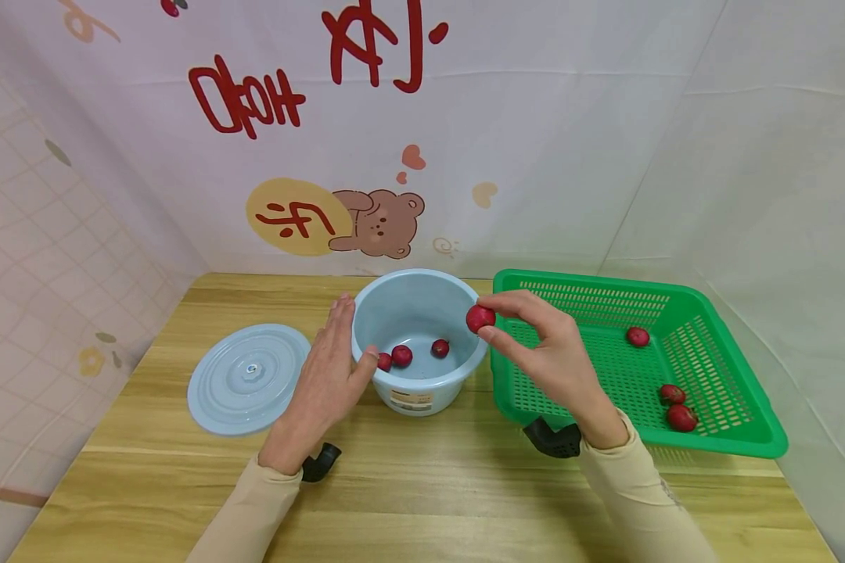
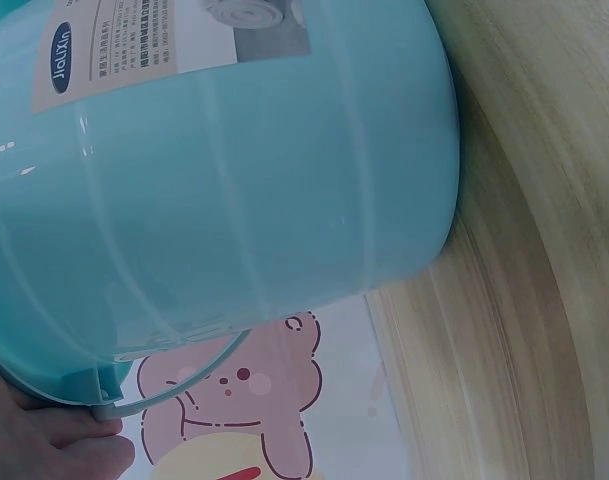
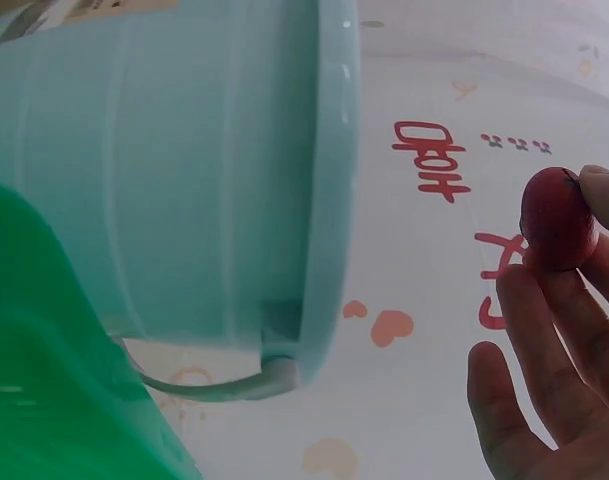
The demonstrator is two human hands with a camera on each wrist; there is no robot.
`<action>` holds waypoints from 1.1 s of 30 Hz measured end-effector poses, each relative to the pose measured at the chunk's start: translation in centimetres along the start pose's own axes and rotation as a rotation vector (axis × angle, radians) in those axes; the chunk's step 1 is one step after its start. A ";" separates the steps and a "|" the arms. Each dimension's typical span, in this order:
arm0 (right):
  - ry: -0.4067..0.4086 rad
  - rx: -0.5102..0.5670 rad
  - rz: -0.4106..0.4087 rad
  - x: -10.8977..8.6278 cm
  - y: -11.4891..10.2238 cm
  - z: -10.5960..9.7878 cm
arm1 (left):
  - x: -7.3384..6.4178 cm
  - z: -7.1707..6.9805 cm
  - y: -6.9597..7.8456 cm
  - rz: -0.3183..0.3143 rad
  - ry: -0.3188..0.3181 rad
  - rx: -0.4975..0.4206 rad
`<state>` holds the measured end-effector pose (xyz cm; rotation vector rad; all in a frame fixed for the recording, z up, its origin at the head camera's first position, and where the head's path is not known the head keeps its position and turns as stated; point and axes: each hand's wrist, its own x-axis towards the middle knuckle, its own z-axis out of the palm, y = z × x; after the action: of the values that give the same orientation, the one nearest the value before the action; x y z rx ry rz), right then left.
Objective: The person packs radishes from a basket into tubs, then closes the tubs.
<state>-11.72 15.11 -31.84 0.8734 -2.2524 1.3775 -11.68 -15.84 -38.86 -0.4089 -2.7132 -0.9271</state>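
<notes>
A light blue bucket (image 1: 414,385) stands on the table with several small red radishes inside, one of them a radish (image 1: 401,356) on its floor. My left hand (image 1: 327,371) holds the bucket's left rim, fingers along the outside and thumb over the front edge. In the left wrist view its fingertips (image 2: 104,458) lie beside the handle joint. With thumb and fingertips, my right hand (image 1: 545,352) pinches a round red radish (image 1: 480,318) at the bucket's right rim. The right wrist view shows this radish (image 3: 559,218) held clear of the bucket wall.
A green slotted basket (image 1: 570,375) stands close to the bucket's right, with a few radishes (image 1: 638,336) in it. To the left, a round blue lid (image 1: 249,379) lies flat on the wooden table (image 1: 408,485). A printed cloth (image 1: 535,141) hangs behind.
</notes>
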 end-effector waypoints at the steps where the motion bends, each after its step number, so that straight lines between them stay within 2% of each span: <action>1: -0.001 -0.007 -0.005 0.0 0.0 0.2 | 0.0 0.0 0.0 0.001 0.000 0.000; 12: -0.058 -0.029 0.019 -0.1 0.8 2.0 | 0.0 0.1 -0.1 0.011 0.014 -0.007; 33: -0.144 -0.155 -0.050 0.1 1.6 4.6 | -0.1 0.1 -0.1 0.013 0.019 -0.012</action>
<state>-12.81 11.53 -34.94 0.9963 -2.3890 1.1331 -11.60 -15.83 -39.00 -0.4181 -2.6863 -0.9391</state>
